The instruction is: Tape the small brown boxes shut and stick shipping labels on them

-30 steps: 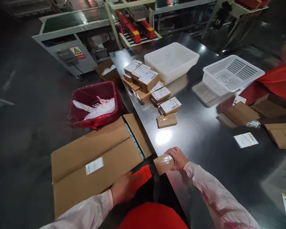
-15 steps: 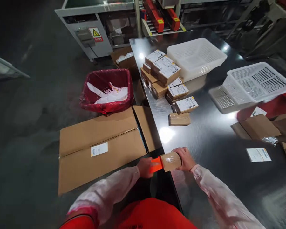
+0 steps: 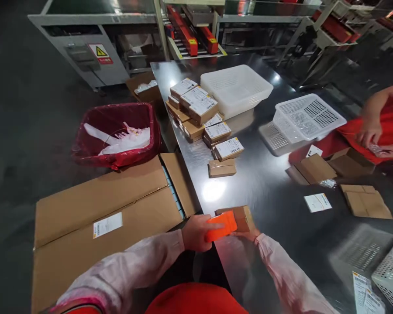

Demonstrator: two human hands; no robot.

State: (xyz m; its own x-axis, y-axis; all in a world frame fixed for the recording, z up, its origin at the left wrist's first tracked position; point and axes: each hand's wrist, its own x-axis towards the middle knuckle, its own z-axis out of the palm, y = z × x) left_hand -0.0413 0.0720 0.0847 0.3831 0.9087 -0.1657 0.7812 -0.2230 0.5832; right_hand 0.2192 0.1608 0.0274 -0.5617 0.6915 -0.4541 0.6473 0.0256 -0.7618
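My left hand (image 3: 198, 233) is closed around an orange tape dispenser (image 3: 222, 226), which lies across the near left part of a small cardboard box (image 3: 240, 218). The box is at the table's left edge, turned so that a taped end faces right. Underneath and behind its near right side, my right hand (image 3: 248, 234) grips it; most of those fingers are hidden. Farther up the table, a small plain box (image 3: 222, 168) lies by itself, just below a labelled box (image 3: 228, 149).
Labelled boxes (image 3: 203, 109) are piled beside a white basket (image 3: 237, 89). Another white basket (image 3: 309, 117) stands farther right, near a co-worker's hand (image 3: 370, 131) and flattened cardboard (image 3: 366, 201). Left of the table are a red-lined bin (image 3: 85, 152) and a large carton (image 3: 101, 200).
The view has shifted right, bringing a co-worker into sight. The small box has turned in my right hand, and the orange dispenser has moved from its left end onto its near side.
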